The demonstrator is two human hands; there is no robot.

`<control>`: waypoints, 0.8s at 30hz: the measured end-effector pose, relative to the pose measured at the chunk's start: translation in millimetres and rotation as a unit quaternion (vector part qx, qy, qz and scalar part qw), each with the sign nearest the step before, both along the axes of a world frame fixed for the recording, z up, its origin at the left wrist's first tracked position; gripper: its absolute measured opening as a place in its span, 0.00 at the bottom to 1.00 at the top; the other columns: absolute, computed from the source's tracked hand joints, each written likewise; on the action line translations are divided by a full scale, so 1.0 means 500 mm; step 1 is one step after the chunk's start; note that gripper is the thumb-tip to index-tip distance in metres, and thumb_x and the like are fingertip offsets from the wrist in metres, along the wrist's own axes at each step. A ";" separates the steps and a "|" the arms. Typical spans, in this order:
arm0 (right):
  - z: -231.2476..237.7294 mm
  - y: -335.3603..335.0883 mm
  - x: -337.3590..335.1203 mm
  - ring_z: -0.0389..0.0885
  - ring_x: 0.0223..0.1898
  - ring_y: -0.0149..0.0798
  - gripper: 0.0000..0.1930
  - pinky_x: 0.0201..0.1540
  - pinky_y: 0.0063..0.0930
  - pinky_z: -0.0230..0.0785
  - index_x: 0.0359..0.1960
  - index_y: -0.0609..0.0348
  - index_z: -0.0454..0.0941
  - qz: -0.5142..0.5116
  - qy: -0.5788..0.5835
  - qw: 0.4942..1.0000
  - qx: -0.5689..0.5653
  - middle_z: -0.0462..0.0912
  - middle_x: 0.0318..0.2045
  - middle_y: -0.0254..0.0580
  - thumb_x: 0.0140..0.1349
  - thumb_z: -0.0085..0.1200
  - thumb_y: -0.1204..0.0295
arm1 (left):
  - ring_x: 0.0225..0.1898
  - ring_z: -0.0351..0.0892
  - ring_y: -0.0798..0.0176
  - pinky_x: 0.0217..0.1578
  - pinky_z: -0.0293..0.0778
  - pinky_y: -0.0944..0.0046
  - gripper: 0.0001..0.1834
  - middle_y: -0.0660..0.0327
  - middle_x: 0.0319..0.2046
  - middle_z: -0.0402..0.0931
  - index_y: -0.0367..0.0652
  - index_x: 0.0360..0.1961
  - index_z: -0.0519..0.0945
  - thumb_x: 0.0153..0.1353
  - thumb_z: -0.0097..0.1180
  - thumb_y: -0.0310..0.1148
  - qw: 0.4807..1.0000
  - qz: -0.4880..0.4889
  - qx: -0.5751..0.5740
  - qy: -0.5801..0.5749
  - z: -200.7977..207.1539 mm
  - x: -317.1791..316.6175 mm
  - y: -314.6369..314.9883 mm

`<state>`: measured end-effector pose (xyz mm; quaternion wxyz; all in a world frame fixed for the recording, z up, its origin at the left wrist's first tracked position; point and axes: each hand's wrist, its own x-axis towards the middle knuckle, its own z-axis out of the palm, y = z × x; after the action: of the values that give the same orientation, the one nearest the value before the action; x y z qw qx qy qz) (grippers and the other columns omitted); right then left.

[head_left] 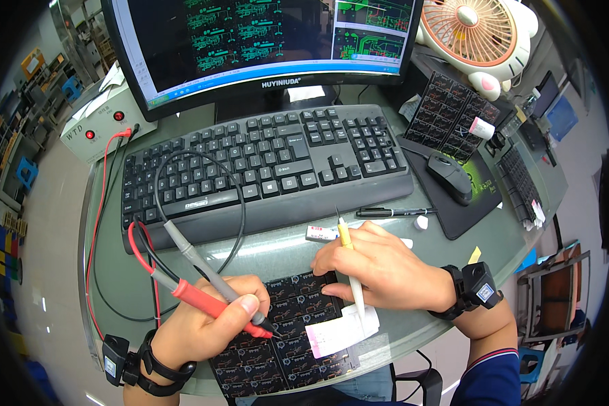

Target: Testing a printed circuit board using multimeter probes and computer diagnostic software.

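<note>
My left hand (213, 314) is closed round a red test probe (199, 301) and a grey test probe (210, 267). Both tips meet the black circuit board panel (250, 369) near its middle. Between the fingers of my right hand (386, 267) sits a slim white pen-like tool (356, 287) with a yellow collar and a thin dark tip pointing up and away. The fingers of that hand also touch the panel's far right edge. A pink-edged white paper label (335, 335) lies across the panel's right side, beneath the tool's lower end. My left hand hides part of the panel.
Beyond the panel lie a black keyboard (271, 162), an eraser (321, 233) and a black pen (396, 212). A mouse (449, 177) rests on its pad at right. Probe leads run to a white box (101, 125) at left. A monitor (264, 47) and fan (470, 30) stand behind.
</note>
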<state>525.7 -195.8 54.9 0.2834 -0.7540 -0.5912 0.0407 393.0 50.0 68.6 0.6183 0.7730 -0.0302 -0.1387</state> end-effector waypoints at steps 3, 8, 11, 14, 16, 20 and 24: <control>0.000 0.000 0.003 0.76 0.38 0.38 0.16 0.41 0.33 0.61 0.41 0.48 0.74 0.004 0.001 1.000 0.002 0.76 0.32 0.31 0.53 0.67 0.68 | 0.27 0.68 0.68 0.31 0.67 0.65 0.19 0.62 0.23 0.70 0.37 0.30 0.75 0.69 0.41 0.41 1.000 0.008 0.007 -0.007 0.002 0.000 -0.005; 0.000 0.001 0.007 0.77 0.38 0.37 0.15 0.41 0.33 0.61 0.40 0.48 0.73 0.009 0.007 1.000 0.012 0.76 0.32 0.31 0.54 0.66 0.68 | 0.27 0.68 0.68 0.31 0.67 0.65 0.19 0.62 0.23 0.71 0.37 0.30 0.75 0.69 0.41 0.41 1.000 0.005 0.014 0.007 0.011 0.000 -0.008; -0.003 0.002 0.007 0.77 0.39 0.37 0.15 0.41 0.33 0.61 0.40 0.48 0.73 0.009 0.012 1.000 0.013 0.77 0.32 0.30 0.54 0.66 0.68 | 0.27 0.68 0.68 0.31 0.67 0.65 0.19 0.62 0.23 0.71 0.37 0.30 0.75 0.69 0.41 0.41 1.000 0.002 0.020 0.013 0.012 0.000 -0.008; -0.004 0.001 0.007 0.77 0.39 0.36 0.15 0.41 0.32 0.60 0.40 0.48 0.73 0.012 0.012 1.000 0.016 0.77 0.32 0.30 0.54 0.66 0.69 | 0.27 0.68 0.69 0.31 0.67 0.65 0.19 0.63 0.23 0.71 0.37 0.30 0.75 0.70 0.40 0.41 1.000 0.009 0.017 0.017 0.009 0.001 -0.008; -0.005 0.000 0.007 0.77 0.39 0.36 0.15 0.41 0.32 0.60 0.39 0.48 0.73 0.011 0.014 1.000 0.007 0.77 0.32 0.29 0.54 0.66 0.69 | 0.27 0.68 0.69 0.31 0.67 0.65 0.19 0.63 0.23 0.71 0.37 0.30 0.75 0.71 0.40 0.41 1.000 0.017 0.011 0.018 0.010 0.002 -0.008; -0.005 0.001 0.008 0.78 0.39 0.36 0.15 0.42 0.32 0.60 0.39 0.48 0.73 0.013 0.018 1.000 0.013 0.77 0.32 0.29 0.54 0.66 0.70 | 0.30 0.70 0.68 0.35 0.67 0.66 0.21 0.61 0.26 0.73 0.36 0.30 0.76 0.69 0.40 0.43 0.999 0.026 0.012 0.045 0.008 0.005 -0.010; -0.005 0.002 0.009 0.78 0.40 0.36 0.15 0.42 0.33 0.60 0.39 0.48 0.73 0.015 0.025 0.999 0.018 0.77 0.32 0.29 0.53 0.66 0.70 | 0.27 0.68 0.70 0.32 0.67 0.66 0.18 0.63 0.23 0.71 0.37 0.30 0.75 0.70 0.41 0.39 0.999 0.026 0.005 0.022 0.006 0.003 -0.010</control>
<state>530.2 -194.7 52.3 0.3113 -0.7383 -0.5960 0.0532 394.4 45.0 71.8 0.6182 0.7734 0.0044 -0.1401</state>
